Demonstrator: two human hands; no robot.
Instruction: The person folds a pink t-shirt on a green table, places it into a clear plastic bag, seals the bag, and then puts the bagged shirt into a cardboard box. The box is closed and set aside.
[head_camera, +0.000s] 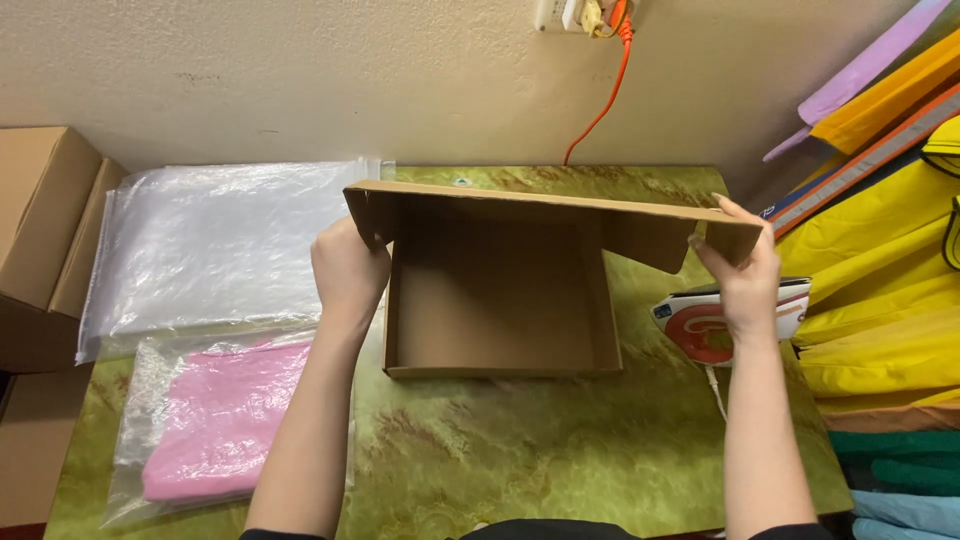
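A brown cardboard box (500, 300) lies open on the green marbled table (540, 450), its lid raised upright at the far side. My left hand (347, 268) grips the lid's left side flap. My right hand (742, 272) grips the lid's right end, fingers over its top edge. The box's inside is bare.
A pink folded item in a clear plastic bag (215, 420) lies at the left front, with a stack of clear plastic bags (215, 240) behind it. A white and red iron (700, 318) sits right of the box. Cardboard boxes (40, 230) stand left; yellow fabric (880, 290) piles right. An orange cord (605, 95) hangs from a wall socket.
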